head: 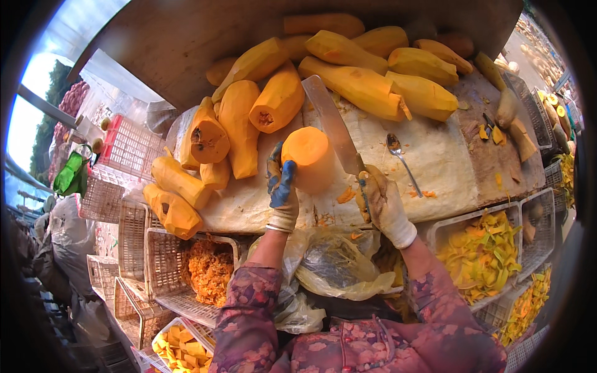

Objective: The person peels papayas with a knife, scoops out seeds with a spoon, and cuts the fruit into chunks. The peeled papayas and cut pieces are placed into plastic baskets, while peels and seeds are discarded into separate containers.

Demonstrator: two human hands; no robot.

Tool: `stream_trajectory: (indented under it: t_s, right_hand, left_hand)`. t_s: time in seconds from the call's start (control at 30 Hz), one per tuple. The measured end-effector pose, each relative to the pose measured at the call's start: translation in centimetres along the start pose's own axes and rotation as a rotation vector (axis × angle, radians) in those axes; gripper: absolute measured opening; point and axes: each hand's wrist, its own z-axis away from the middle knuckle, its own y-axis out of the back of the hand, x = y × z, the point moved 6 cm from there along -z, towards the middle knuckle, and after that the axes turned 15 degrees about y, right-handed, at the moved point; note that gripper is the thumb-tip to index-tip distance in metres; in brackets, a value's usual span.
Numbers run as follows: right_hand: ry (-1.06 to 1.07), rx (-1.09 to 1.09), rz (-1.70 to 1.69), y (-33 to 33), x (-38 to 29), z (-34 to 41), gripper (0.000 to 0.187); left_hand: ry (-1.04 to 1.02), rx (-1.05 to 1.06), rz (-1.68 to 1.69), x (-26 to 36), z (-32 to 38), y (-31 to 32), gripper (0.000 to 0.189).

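My left hand, in a blue-coated work glove, grips a peeled chunk of orange squash by its left side. The chunk's round cut face points up toward me, with no seed hollow showing in it. In my right hand, gloved in soiled white, is the handle of a broad-bladed knife. Its blade slants away to the upper left, just right of the chunk and apart from it in the picture. Peeled long squashes lie piled beyond both hands; some have open cut ends. A metal spoon rests right of the knife.
The pale work board carries orange scraps. A crate of seedy pulp stands at front left, above squash chunks. Yellow peelings fill a crate at right. A plastic bag lies against the near edge, between my forearms.
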Motion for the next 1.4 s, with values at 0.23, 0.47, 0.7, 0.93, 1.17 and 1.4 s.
stream_trajectory:
  t_s: [0.23, 0.47, 0.7, 0.93, 1.17, 1.4]
  right_hand:
    - [0.369, -0.654, 1.288, -5.0, -5.6, 2.0, 0.025]
    - [0.663, -0.807, 1.461, -5.6, -6.0, 2.7, 0.033]
    - [0.649, -0.852, 1.45, -4.9, -5.2, 2.9, 0.032]
    - [0.538, -0.896, 1.356, -4.7, 2.2, 3.2, 0.024]
    - [0.174, -0.931, 1.3, -4.3, 4.5, 3.4, 0.03]
    - [-0.059, -0.827, 1.136, -3.9, 8.9, 1.6, 0.032]
  left_hand:
    - [0.033, 0.053, 0.155, 0.8, -0.5, 0.7, 0.05]
    - [-0.388, 0.114, -0.281, 11.4, -3.1, -1.6, 0.043]
    - [-0.447, -0.322, -1.089, 11.1, -6.9, -5.2, 0.038]
    - [-0.26, -0.387, -1.38, 5.2, -8.4, -2.3, 0.042]
    - [-0.14, -0.109, -0.875, 5.6, -6.9, -0.5, 0.055]
    - [-0.047, -0.139, -0.681, 4.5, -6.5, -0.5, 0.09]
